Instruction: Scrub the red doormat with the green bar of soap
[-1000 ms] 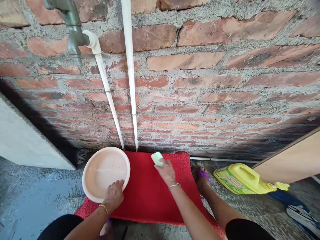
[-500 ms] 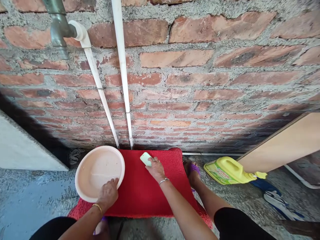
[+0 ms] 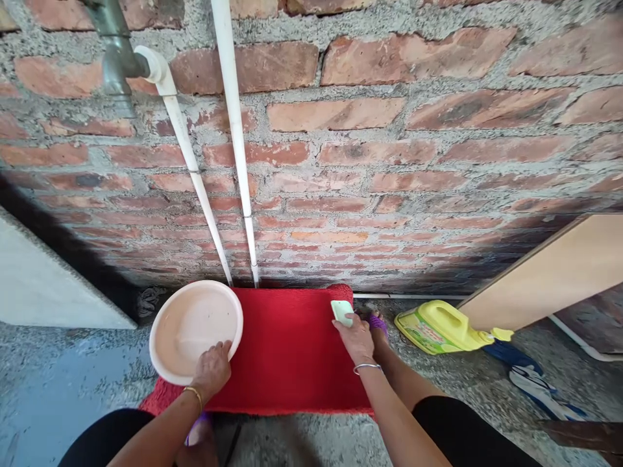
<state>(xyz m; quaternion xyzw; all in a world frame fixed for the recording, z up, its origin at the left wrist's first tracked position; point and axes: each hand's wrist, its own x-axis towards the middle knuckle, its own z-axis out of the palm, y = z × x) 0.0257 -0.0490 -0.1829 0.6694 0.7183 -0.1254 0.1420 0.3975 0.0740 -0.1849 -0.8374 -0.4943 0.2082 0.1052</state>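
A pale pink basin [image 3: 165,324] stands on the left part of a red shaggy mat [image 3: 287,350]. My left hand [image 3: 213,371] grips the basin's near right rim, fingers over the edge and inside it. At the mat's right end, my right hand [image 3: 357,335] is closed round a pale green scrubbing brush [image 3: 341,310]. The brush is a small rounded rectangle; its underside is hidden. Whether it touches the mat, I cannot tell. The mat seems draped over something low, which it covers.
A brick wall [image 3: 335,155] rises behind, with white pipes [image 3: 233,117] and a grey tap [image 3: 117,71] at upper left. On the right lie a yellow jug [image 3: 440,327] and flip-flops [image 3: 540,389], below a leaning board [image 3: 549,266]. A pale slab [image 3: 53,279] stands left, above wet floor [image 3: 68,383].
My right hand has moved right across the mat with the brush, from its middle to its right end. My left hand stays on the basin's rim. The view has shifted slightly.
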